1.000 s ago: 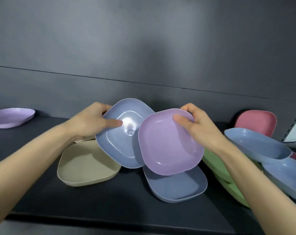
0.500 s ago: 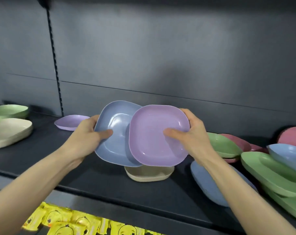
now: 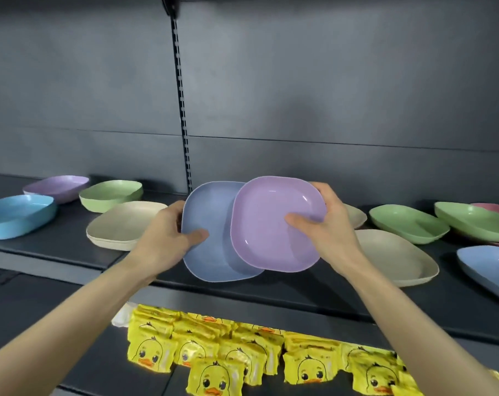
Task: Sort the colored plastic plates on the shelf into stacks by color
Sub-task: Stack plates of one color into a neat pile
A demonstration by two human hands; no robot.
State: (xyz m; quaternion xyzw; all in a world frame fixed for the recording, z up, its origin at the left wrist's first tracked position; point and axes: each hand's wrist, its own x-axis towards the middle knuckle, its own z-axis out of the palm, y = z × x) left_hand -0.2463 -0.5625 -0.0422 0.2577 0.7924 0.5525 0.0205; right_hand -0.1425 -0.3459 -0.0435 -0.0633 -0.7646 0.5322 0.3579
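The left hand (image 3: 168,238) grips the blue-grey plate (image 3: 211,252) by its left rim. The right hand (image 3: 325,227) grips the purple plate (image 3: 271,224) by its right rim, and this plate hides the blue-grey one's right side. Both plates are held above the dark shelf (image 3: 71,247).

Left of the purple plate sit the beige stack (image 3: 122,224), green stack (image 3: 111,194), light blue stack (image 3: 16,215) and lilac stack (image 3: 56,187). Right of it lie a beige plate (image 3: 394,258), green plates (image 3: 408,222), and a pink plate (image 3: 497,208) and a blue plate (image 3: 488,267), both cut off at the frame edge. Below it are yellow duck packets (image 3: 214,375).
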